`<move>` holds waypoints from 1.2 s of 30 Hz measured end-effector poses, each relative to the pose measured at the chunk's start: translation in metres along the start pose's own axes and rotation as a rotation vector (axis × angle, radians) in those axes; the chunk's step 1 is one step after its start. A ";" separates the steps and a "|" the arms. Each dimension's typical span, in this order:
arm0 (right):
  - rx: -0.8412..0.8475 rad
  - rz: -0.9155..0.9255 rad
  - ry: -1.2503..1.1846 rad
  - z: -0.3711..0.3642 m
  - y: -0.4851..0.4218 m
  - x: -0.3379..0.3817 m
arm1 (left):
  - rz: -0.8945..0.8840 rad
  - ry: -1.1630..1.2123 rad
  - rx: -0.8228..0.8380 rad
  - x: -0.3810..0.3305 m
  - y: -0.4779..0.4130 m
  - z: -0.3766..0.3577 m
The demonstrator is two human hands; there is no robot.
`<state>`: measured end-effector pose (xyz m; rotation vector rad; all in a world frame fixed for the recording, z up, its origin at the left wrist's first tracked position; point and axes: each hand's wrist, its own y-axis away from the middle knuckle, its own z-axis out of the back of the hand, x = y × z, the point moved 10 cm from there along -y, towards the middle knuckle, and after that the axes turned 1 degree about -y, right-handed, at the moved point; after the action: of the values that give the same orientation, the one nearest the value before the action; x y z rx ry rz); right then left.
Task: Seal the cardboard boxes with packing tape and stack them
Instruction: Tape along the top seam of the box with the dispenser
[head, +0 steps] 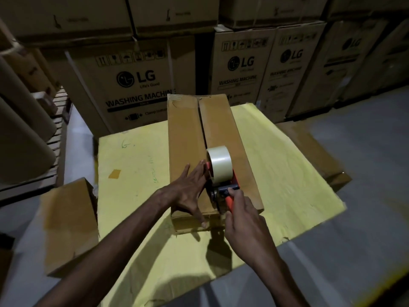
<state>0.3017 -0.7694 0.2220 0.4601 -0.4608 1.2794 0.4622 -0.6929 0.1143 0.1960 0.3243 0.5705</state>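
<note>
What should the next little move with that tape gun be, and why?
Probably slide the tape dispenser away along the seam: the right hand grips it at the near end of the box, the left hand presses the flap flat, and the seam ahead looks untaped.

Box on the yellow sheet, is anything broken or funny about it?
A little. On the box, the two top flaps do not quite meet: a dark gap runs down the middle, untaped ahead of the tape dispenser. The yellow sheet underneath has a ragged near-right edge.
</note>
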 end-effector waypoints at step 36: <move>0.058 -0.126 -0.108 0.010 0.063 0.001 | -0.166 -0.040 -0.187 -0.015 -0.006 0.015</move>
<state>0.2398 -0.7599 0.2349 0.6001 -0.4788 1.1523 0.4581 -0.7076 0.1308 0.0001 0.2447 0.4294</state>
